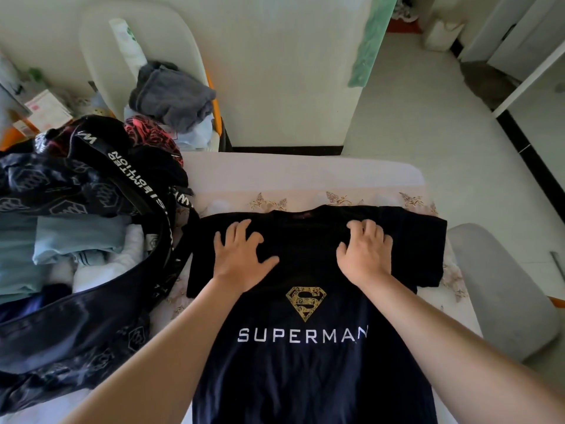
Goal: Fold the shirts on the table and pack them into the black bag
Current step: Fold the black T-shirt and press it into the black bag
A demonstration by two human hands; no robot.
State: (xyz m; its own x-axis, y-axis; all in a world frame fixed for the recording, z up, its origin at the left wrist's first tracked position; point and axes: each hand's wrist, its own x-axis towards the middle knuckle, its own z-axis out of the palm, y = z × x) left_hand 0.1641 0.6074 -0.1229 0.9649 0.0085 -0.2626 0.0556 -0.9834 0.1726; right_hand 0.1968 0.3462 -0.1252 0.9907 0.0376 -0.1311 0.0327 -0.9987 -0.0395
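1. Nearest lies the dark Superman shirt point(305, 377), front up and flat on the table point(305, 175), collar at the far side, hem running out of view below. It looks like thin, soft cloth; I judge it light and limp, apt to sag and wrinkle if lifted at one point.
2. At the left the black bag point(91, 332) gapes open just beside the shirt's sleeve, with folded pale clothes point(76, 237) inside.
3. Left hand point(241, 258) rests on the chest, fingers spread and straight, holding nothing.
4. Right hand point(367, 252) sits near the other shoulder, fingers bent, tips on the cloth; whether they pinch it cannot be told.
5. Best holds, I judge, are the shoulder seams and hem corners, taken with both hands together.
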